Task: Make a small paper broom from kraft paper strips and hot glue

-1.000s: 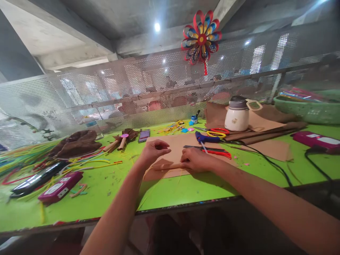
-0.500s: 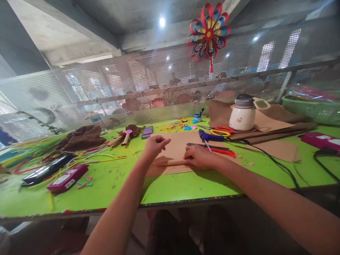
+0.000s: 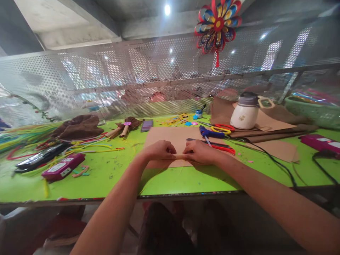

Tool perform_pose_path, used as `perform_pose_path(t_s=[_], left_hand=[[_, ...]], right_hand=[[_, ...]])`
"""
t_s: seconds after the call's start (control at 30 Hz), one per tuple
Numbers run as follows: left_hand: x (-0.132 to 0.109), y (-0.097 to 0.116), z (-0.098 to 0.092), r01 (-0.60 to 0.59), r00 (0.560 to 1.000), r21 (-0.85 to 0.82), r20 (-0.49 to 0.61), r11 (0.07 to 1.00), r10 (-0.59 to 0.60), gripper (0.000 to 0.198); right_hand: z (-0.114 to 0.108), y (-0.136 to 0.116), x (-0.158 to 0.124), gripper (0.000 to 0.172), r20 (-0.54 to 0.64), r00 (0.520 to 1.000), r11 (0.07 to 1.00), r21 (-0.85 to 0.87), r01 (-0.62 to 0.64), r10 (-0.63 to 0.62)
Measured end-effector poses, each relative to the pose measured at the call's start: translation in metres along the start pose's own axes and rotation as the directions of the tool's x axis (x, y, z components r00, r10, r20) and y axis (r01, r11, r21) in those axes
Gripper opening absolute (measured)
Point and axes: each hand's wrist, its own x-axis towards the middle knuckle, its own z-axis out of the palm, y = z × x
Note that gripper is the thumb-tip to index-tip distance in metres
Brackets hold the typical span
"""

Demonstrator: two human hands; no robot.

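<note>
A thin roll of brown paper (image 3: 180, 156) lies across the near part of a flat brown paper sheet (image 3: 162, 136) on the green table. My left hand (image 3: 160, 150) has its fingers closed on the left part of the roll. Gripping the right part is my right hand (image 3: 199, 152), fingers bent and pressed down. A short stretch of roll shows between the two hands; both its ends are hidden. Just beyond my right hand are a blue glue gun (image 3: 212, 133) and a red-handled tool (image 3: 227, 148), partly covered by that hand.
Red-and-yellow scissors (image 3: 222, 129) and a white jug (image 3: 244, 112) stand behind on the right, near stacked brown sheets (image 3: 276, 134). A black cord (image 3: 276, 159) runs along the right. Leftward lie a phone (image 3: 147, 125), a purple box (image 3: 63, 167) and coloured strips (image 3: 95, 150).
My left hand has come down from above the paper and closed on the roll. My right hand stays on it. The view has shifted slightly.
</note>
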Motion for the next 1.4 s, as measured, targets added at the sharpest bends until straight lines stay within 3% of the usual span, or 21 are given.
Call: perform_pose_path(t_s=[0.3,0.53,0.63,0.7,0.77,0.83,0.9,1.0,1.07,1.13,1.27,1.33,1.4], left_hand=[[0.003,-0.002,0.007,-0.034,0.999,0.144,-0.031,0.989,0.039,0.025],[0.0,0.003,0.006,-0.056,0.998,0.191,-0.027,0.98,0.062,0.019],[-0.005,0.002,-0.003,-0.093,0.995,0.202,-0.017,0.975,0.099,0.017],[-0.013,-0.004,-0.016,-0.119,0.992,0.182,-0.014,0.976,0.124,0.019],[-0.023,-0.014,-0.032,-0.054,0.997,0.134,-0.048,0.99,0.061,0.022],[-0.033,-0.026,-0.047,0.082,0.991,0.059,-0.113,0.995,-0.075,0.023],[-0.042,-0.037,-0.058,0.102,0.977,-0.074,-0.18,0.992,-0.114,0.024],[-0.045,-0.042,-0.063,-0.008,0.892,-0.427,-0.412,0.904,-0.187,0.023],[-0.042,-0.038,-0.059,-0.173,0.843,-0.652,-0.486,0.738,-0.23,0.024],[-0.035,-0.028,-0.051,-0.282,0.851,-0.795,-0.466,0.537,-0.243,0.025],[-0.02,-0.006,-0.032,-0.336,0.898,-0.912,-0.385,0.234,-0.212,0.023],[-0.014,0.002,-0.025,-0.32,0.918,-0.935,-0.346,0.153,-0.195,0.022],[-0.011,0.007,-0.019,-0.311,0.927,-0.945,-0.326,0.103,-0.187,0.021]], right_hand=[[0.002,0.004,0.002,0.036,-0.035,0.999,1.0,0.0,-0.003,0.003],[-0.001,-0.003,-0.003,0.028,-0.057,0.998,1.0,0.016,0.023,-0.022],[-0.002,-0.002,-0.001,0.019,-0.217,0.976,0.996,0.083,0.038,-0.019],[-0.004,0.001,0.001,0.018,-0.475,0.88,0.992,0.117,0.045,0.016],[-0.009,0.007,0.002,0.019,-0.718,0.693,0.991,0.127,0.044,0.062],[-0.015,0.012,0.002,0.021,-0.845,0.526,0.991,0.132,0.032,0.096],[-0.019,0.017,0.001,0.021,-0.891,0.436,0.989,0.148,0.022,0.123],[-0.023,0.017,0.0,0.025,-0.906,0.384,0.978,0.204,0.035,0.175],[-0.021,0.014,0.001,0.026,-0.9,0.389,0.969,0.239,0.058,0.199],[-0.018,0.008,0.003,0.026,-0.878,0.442,0.964,0.251,0.092,0.186],[-0.008,-0.007,0.005,0.029,-0.742,0.663,0.939,0.293,0.181,0.104],[-0.002,-0.015,0.005,0.03,-0.65,0.758,0.921,0.325,0.216,0.051],[0.001,-0.021,0.004,0.03,-0.575,0.818,0.904,0.356,0.238,0.011]])
